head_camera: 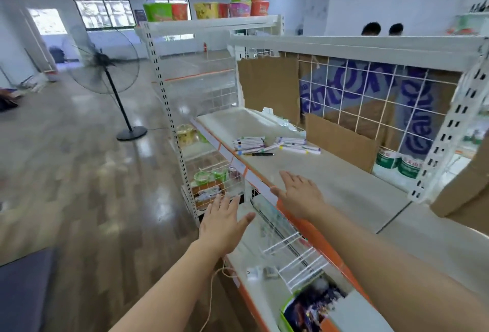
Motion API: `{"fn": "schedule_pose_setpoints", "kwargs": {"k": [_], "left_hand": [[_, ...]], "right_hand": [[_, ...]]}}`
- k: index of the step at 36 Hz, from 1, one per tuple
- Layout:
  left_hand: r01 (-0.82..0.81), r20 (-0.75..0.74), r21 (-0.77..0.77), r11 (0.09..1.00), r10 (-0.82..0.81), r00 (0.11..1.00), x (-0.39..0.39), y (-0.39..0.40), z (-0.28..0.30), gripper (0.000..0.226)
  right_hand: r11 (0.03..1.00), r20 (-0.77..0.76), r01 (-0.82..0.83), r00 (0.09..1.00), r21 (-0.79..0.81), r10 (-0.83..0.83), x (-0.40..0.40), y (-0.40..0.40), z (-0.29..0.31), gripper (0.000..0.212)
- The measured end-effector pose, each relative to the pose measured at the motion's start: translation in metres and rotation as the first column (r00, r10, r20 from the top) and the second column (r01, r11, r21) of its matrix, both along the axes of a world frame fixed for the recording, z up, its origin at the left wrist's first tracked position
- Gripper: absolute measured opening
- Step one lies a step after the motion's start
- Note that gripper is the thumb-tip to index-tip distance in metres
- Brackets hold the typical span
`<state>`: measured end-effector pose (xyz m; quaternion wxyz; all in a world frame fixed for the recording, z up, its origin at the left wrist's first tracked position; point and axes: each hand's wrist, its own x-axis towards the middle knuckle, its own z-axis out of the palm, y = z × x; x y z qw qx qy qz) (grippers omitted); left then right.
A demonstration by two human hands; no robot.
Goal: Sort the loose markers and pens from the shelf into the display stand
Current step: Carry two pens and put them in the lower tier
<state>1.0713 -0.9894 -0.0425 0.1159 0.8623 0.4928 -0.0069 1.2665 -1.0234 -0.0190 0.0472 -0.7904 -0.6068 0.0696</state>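
Two small heaps of white markers with coloured caps lie on the beige shelf [330,172]: one pile [248,144] on the left, another pile [299,145] to its right. A dark pen [259,154] lies just in front of them. A clear display stand [283,120] sits behind the markers, against the cardboard backing. My left hand [225,223] is stretched out with straight fingers, in front of the shelf's edge and below it. My right hand [299,194] hovers flat over the shelf's front edge, empty, well short of the markers.
A lower shelf [254,260] with white wire dividers holds small items and a colourful packet [312,305]. A wire basket [217,186] with goods sits at the left end. A standing fan [105,67] is on the wooden floor. Cardboard boxes [465,188] stand at the right.
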Motion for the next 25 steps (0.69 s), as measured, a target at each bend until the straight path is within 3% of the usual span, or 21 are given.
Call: {"fn": "schedule_pose_setpoints", "kwargs": {"k": [13, 25], "left_hand": [[0.038, -0.017, -0.033, 0.999, -0.039, 0.999, 0.041, 0.128, -0.001, 0.072], [0.200, 0.023, -0.032, 0.979, -0.200, 0.980, 0.088, 0.232, -0.011, 0.065]], "right_hand": [[0.996, -0.019, 0.044, 0.999, -0.083, -0.046, 0.045, 0.126, -0.008, 0.062], [0.980, -0.032, 0.190, 0.981, -0.061, -0.192, 0.079, 0.201, -0.027, 0.040]]}}
